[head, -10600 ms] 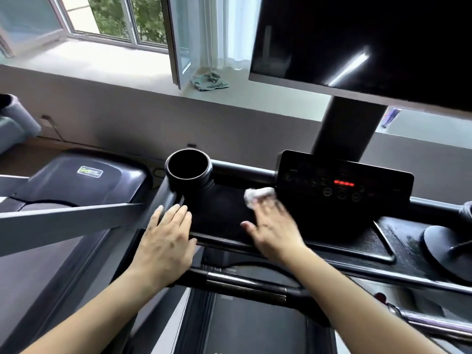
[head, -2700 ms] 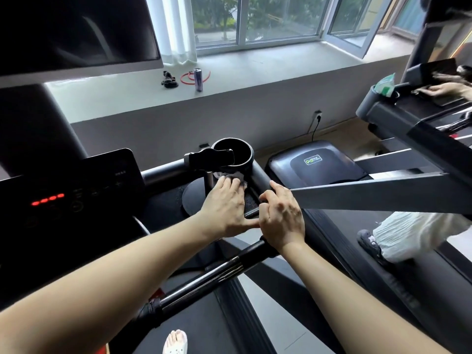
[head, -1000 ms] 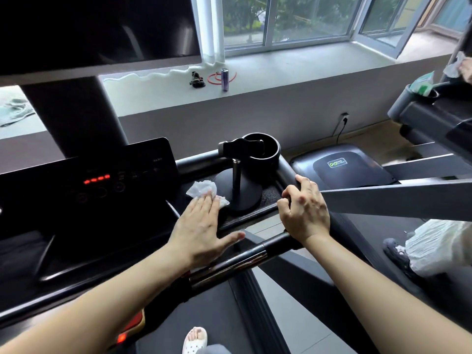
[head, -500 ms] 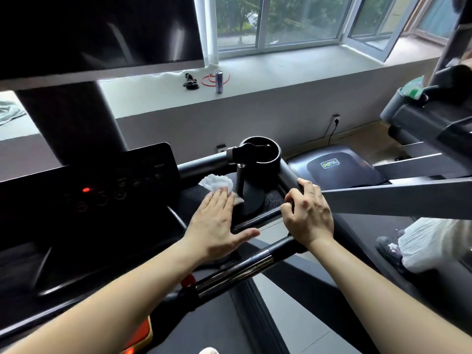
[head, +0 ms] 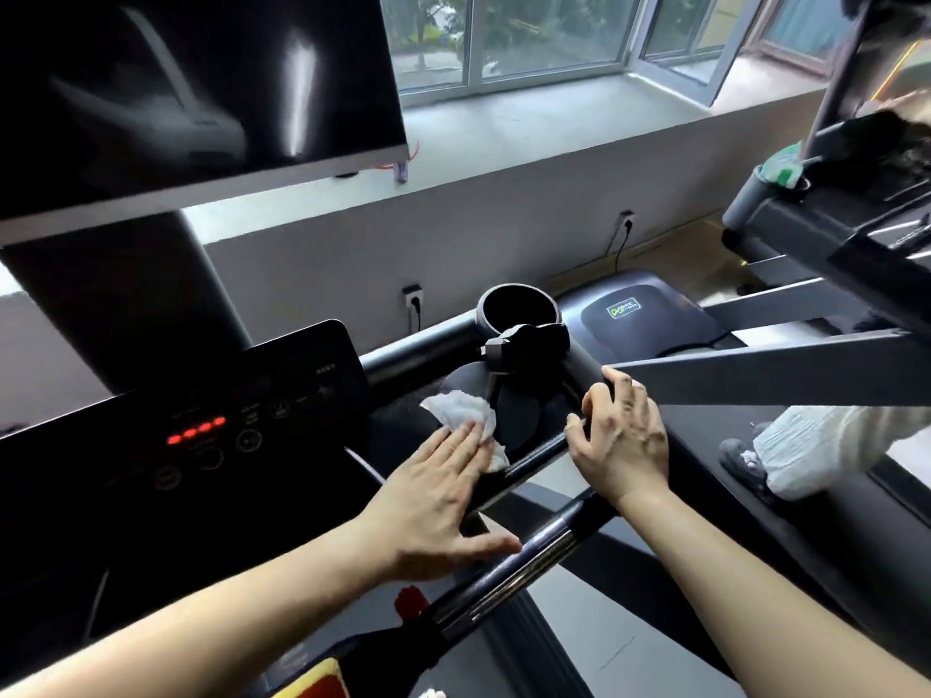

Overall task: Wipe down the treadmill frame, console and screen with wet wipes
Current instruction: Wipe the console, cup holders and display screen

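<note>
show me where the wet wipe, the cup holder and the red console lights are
wet wipe [head: 461, 413]: head view, on the exposed crumpled white part
cup holder [head: 482, 310]: head view, on the left side of its round rim
red console lights [head: 196, 434]: head view, on the middle of the glowing row

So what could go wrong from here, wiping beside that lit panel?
The left hand presses the wet wipe beside the control panel, red lights on; a stray sweep might press a button. The clamp stand just past the wipe could get knocked; the right hand only grips the tray rim.
</note>
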